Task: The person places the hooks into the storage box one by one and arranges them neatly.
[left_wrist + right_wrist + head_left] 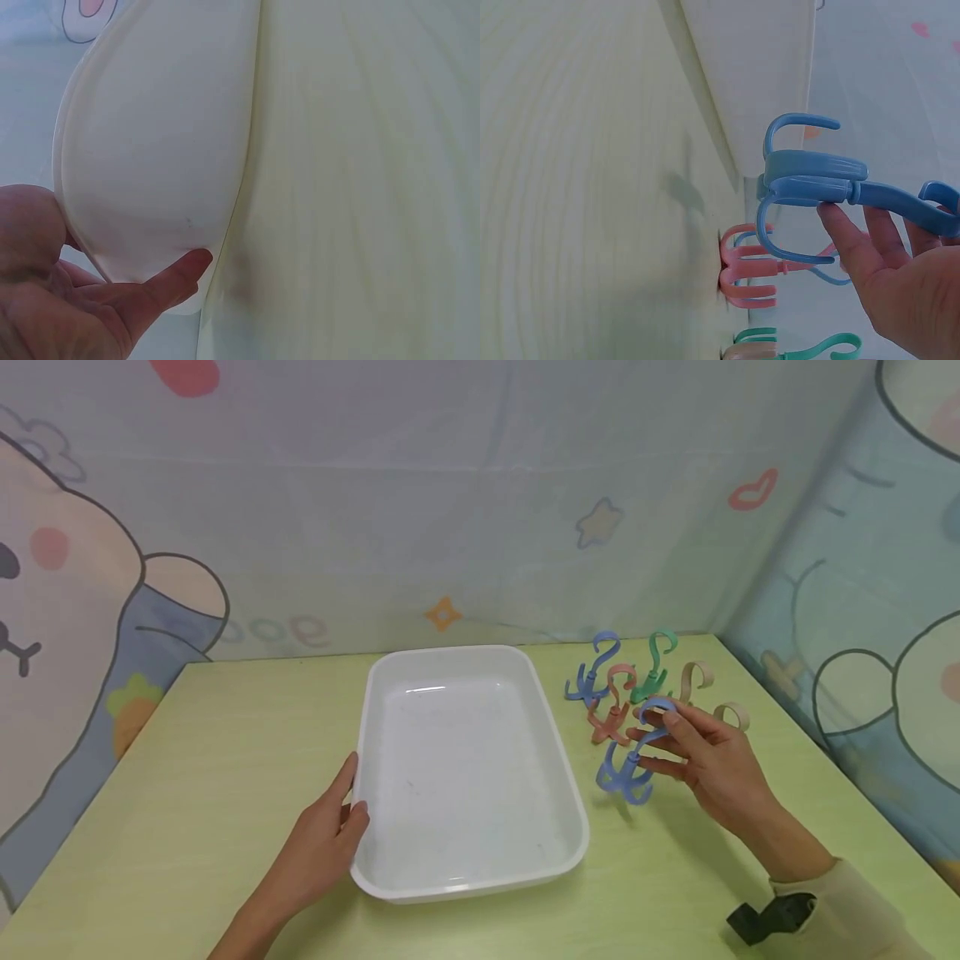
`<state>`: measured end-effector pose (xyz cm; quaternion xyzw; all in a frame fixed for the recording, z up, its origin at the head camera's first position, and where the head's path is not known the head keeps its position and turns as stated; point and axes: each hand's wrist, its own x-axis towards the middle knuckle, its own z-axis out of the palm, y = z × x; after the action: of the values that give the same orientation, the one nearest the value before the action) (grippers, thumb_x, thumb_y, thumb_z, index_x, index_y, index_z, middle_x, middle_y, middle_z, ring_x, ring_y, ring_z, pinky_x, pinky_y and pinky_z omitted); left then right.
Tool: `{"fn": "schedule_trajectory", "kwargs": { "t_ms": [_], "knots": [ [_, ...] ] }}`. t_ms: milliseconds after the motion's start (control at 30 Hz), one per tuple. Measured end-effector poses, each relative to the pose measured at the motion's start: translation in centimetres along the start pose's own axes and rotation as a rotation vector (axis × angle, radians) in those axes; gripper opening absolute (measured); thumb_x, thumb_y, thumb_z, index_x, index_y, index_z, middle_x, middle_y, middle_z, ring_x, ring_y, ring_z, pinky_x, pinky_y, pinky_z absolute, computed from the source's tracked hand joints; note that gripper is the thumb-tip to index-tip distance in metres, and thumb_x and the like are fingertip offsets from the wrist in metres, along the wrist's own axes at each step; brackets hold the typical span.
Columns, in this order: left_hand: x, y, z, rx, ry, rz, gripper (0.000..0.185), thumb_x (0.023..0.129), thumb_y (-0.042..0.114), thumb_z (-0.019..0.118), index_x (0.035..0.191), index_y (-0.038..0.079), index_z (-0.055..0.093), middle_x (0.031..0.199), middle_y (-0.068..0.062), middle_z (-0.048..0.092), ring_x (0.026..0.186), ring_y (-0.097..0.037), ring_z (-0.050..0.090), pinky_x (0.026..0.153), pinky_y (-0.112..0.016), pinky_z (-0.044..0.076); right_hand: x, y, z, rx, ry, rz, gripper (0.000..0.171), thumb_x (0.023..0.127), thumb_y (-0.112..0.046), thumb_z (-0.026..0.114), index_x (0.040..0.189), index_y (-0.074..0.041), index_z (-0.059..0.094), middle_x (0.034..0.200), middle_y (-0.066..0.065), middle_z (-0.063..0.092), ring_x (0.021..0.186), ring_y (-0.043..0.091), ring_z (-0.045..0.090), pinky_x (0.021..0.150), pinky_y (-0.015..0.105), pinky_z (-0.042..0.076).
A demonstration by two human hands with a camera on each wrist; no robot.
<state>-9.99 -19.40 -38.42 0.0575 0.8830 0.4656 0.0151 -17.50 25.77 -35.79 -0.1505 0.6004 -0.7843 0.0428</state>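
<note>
A white plastic tray [465,768] sits on the table, with nothing in it. My left hand [318,843] grips its left rim, thumb on the edge and fingers along the outer wall; the left wrist view shows the fingers against the tray's side [157,150]. To the right of the tray, my right hand [716,764] holds a blue four-pronged hook hanger [622,777] by its curved neck. That hanger is raised off the table with its prongs downward, as the right wrist view of the blue hanger [810,176] also shows.
Behind the right hand stand another blue hanger [588,689], a pink-red one [611,724] and a green one [649,685]. Two beige hooks [697,674] show beside them, partly hidden by the hand. Patterned cloth [480,527] walls the table's back and sides.
</note>
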Motion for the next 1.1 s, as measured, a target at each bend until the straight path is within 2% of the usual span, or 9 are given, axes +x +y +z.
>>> {"fn": "schedule_trajectory", "kwargs": {
  "t_ms": [400, 767, 1100],
  "knots": [
    [-0.1, 0.1, 0.1, 0.003, 0.006, -0.014, 0.069, 0.108, 0.012, 0.043, 0.169, 0.003, 0.013, 0.170, -0.024, 0.033, 0.138, -0.040, 0.060, 0.088, -0.035, 0.062, 0.7, -1.7, 1.0, -0.002, -0.027, -0.047, 0.033, 0.110, -0.010, 0.050, 0.134, -0.010, 0.072, 0.119, 0.001, 0.078, 0.103, 0.017, 0.078, 0.086, 0.040, 0.064],
    [-0.2, 0.4, 0.2, 0.018, 0.010, -0.023, 0.069, 0.107, 0.011, 0.044, 0.169, 0.001, 0.014, 0.171, -0.024, 0.029, 0.138, -0.041, 0.059, 0.089, -0.039, 0.063, 1.6, -3.0, 2.4, -0.002, -0.024, -0.045, 0.033, 0.108, -0.012, 0.055, 0.136, -0.008, 0.071, 0.120, 0.001, 0.078, 0.101, 0.017, 0.078, 0.086, 0.042, 0.064],
    [-0.4, 0.5, 0.3, 0.027, 0.016, -0.014, 0.070, 0.106, 0.012, 0.043, 0.169, 0.000, 0.014, 0.172, -0.023, 0.028, 0.137, -0.043, 0.059, 0.088, -0.041, 0.064, 2.7, -3.8, 3.8, -0.042, -0.066, -0.051, 0.034, 0.108, -0.015, 0.055, 0.138, -0.002, 0.066, 0.123, 0.005, 0.077, 0.107, 0.019, 0.078, 0.088, 0.041, 0.063]
  ]
}}
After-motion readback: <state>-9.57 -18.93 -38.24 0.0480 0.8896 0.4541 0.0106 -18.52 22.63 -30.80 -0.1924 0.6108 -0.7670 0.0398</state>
